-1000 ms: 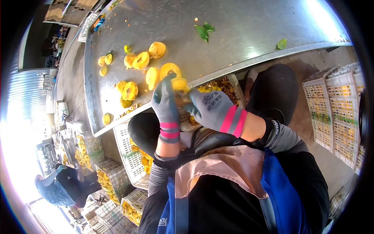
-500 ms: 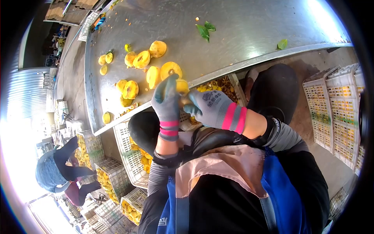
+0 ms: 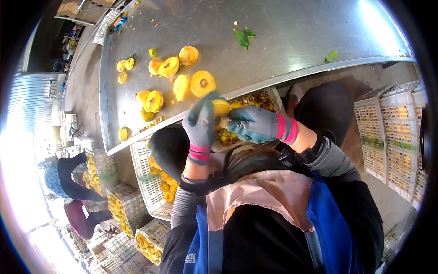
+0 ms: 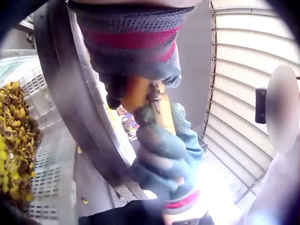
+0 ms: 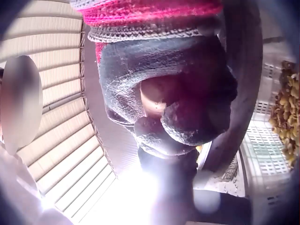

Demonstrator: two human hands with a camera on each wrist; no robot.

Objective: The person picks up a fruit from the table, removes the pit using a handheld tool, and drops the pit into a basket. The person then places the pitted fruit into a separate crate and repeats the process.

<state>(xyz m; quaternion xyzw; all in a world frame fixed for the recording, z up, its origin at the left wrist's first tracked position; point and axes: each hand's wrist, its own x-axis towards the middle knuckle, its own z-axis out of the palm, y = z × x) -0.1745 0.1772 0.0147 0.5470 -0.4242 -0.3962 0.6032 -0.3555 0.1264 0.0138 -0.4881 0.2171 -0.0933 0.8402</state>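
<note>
In the head view, my gloved left hand [image 3: 199,125] holds a yellow fruit half [image 3: 221,107] at the table's near edge. Close on its right, my gloved right hand [image 3: 260,124] has its fingers curled. The left wrist view shows the left hand [image 4: 133,49] above, its fingers around the orange-yellow fruit [image 4: 134,93]. Below, the right hand [image 4: 161,147] grips a tool's wooden handle [image 4: 164,116], with the metal tip [image 4: 153,96] against the fruit. In the right wrist view, the right hand's [image 5: 164,93] curled fingers surround the handle [image 5: 154,97]; the fruit is hidden there.
Several cut fruits [image 3: 169,66] and green leaves [image 3: 242,39] lie on the metal table [image 3: 205,36]. A crate of scraps [image 3: 275,98] stands under its near edge. Crates of yellow fruit [image 3: 153,194] stand at left, stacked crates [image 3: 392,137] at right. People [image 3: 68,180] are at far left.
My right hand has turned and shifted slightly right, its curled fingers now more visible. The left hand has moved slightly right with the fruit. At far left, people have changed position.
</note>
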